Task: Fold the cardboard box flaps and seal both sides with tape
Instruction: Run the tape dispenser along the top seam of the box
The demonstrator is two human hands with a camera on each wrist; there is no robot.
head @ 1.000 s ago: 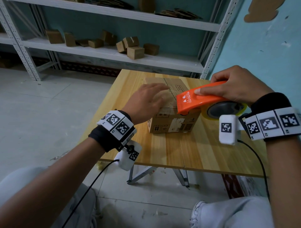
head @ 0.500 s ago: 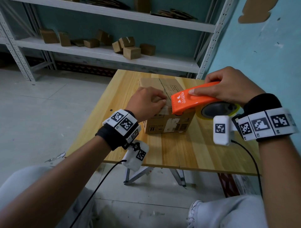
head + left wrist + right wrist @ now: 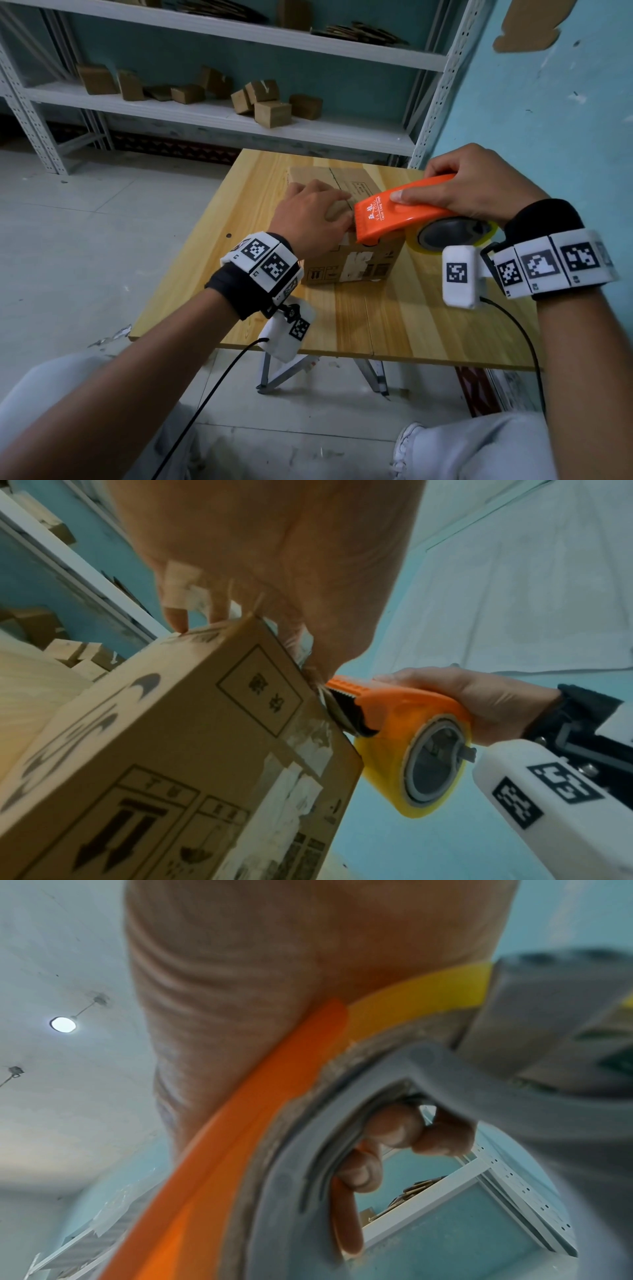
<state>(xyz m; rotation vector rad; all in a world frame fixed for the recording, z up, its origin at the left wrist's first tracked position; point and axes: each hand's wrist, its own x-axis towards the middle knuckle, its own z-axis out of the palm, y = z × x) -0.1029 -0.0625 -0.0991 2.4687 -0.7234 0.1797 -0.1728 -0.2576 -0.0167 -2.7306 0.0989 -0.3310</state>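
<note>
A brown cardboard box point(image 3: 346, 270) with closed flaps stands on the wooden table point(image 3: 394, 325). My left hand point(image 3: 308, 216) lies over its near top edge with the fingers bent. In the left wrist view the fingertips point(image 3: 178, 623) press on the box point(image 3: 171, 737) top, and the thumb sits at the edge beside the dispenser's mouth. My right hand point(image 3: 472, 185) grips an orange tape dispenser point(image 3: 394, 212) holding a yellow tape roll point(image 3: 412, 241), its toothed front on the box's near top edge. The right wrist view shows my fingers point(image 3: 394, 1131) curled round the dispenser point(image 3: 240, 1137).
White metal shelving point(image 3: 205, 113) behind the table holds several small cardboard boxes point(image 3: 270, 109). A turquoise wall point(image 3: 548, 102) runs close along the table's right side. Bare table lies in front of the box, and grey floor point(image 3: 85, 222) spreads to the left.
My left hand's fingers have curled in from lying spread over the box top and drawn back to the near edge. The dispenser stays at the box's near top edge.
</note>
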